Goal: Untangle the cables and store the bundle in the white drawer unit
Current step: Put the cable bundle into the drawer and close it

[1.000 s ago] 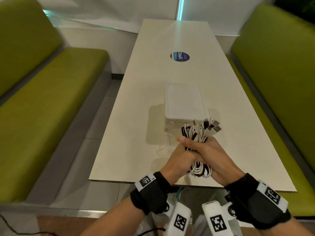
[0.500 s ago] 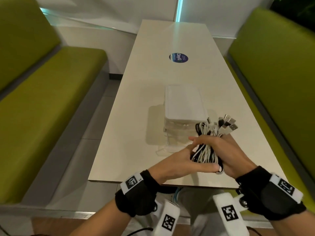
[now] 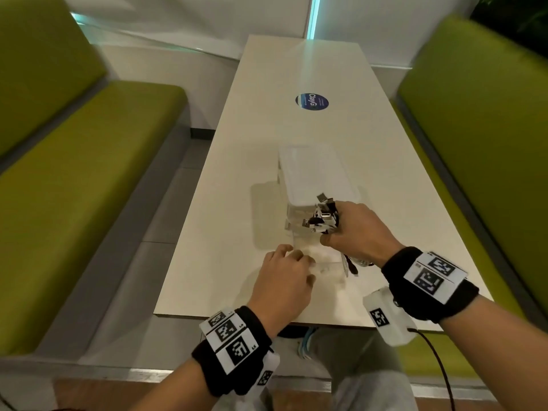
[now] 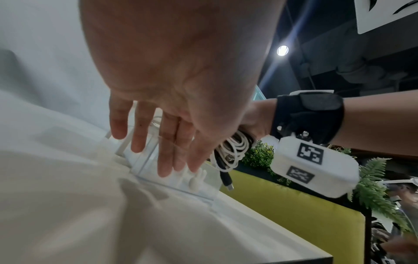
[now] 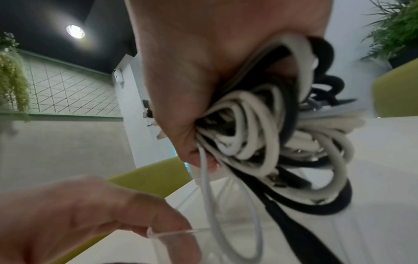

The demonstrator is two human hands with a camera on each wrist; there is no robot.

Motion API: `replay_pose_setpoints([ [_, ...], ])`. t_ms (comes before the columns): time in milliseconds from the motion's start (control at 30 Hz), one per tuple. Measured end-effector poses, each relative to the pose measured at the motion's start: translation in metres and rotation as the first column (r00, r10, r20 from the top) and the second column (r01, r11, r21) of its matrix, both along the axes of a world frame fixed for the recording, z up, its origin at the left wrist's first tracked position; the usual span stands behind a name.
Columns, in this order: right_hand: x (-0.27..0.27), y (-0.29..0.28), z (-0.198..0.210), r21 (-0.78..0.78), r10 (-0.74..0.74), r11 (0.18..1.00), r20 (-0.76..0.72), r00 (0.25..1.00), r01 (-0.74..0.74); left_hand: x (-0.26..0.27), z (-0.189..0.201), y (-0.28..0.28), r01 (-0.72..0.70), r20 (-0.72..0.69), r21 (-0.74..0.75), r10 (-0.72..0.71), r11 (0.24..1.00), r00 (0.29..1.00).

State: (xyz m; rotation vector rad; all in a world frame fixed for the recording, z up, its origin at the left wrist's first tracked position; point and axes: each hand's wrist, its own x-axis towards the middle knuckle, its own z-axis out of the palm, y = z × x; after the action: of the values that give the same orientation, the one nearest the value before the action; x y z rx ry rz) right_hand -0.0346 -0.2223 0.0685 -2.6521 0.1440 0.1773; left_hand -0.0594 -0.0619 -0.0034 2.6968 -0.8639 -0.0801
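Fingers [image 5: 187, 100] of right hand [image 3: 360, 232] clench bundle [image 5: 260, 135] over drawer [image 3: 323, 269]; left hand [image 3: 284, 280] fingers, extended, steady drawer front for loading.

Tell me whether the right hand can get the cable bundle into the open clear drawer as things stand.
Probably yes. The right hand grips the cable bundle just above the pulled-out clear drawer; the left hand rests at the drawer's left front edge, leaving its opening free.
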Motion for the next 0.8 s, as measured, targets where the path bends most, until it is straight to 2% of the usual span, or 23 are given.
replay_pose_setpoints([
  [233, -0.002, 0.007, -0.004, -0.021, -0.005, 1.0, 0.013, 1.0, 0.005, -0.017, 0.0, -0.003, 0.04, 0.066, 0.041, -0.043, 0.998, 0.997],
  [367, -0.003, 0.01, -0.014, -0.178, 0.023, 0.983, -0.108, 0.994, -0.042, -0.025, -0.001, -0.003, 0.061, 0.046, -0.009, -0.061, 0.998, 0.997],
  [467, -0.002, 0.017, -0.02, -0.261, 0.013, 0.964, -0.134, 0.991, -0.048, -0.026, -0.001, 0.0, 0.067, -0.038, -0.084, -0.07, 0.994, 0.997],
  [667, 0.006, 0.02, -0.035, -0.212, -0.1, 0.974, -0.106, 0.989, 0.076, -0.021, 0.002, 0.004, 0.067, -0.04, -0.096, -0.071, 0.993, 0.997],
  [800, 0.012, 0.014, -0.043, -0.114, -0.145, 0.985, -0.157, 0.977, 0.128, -0.016, 0.005, 0.001, 0.049, 0.013, -0.045, -0.049, 0.998, 0.999],
])
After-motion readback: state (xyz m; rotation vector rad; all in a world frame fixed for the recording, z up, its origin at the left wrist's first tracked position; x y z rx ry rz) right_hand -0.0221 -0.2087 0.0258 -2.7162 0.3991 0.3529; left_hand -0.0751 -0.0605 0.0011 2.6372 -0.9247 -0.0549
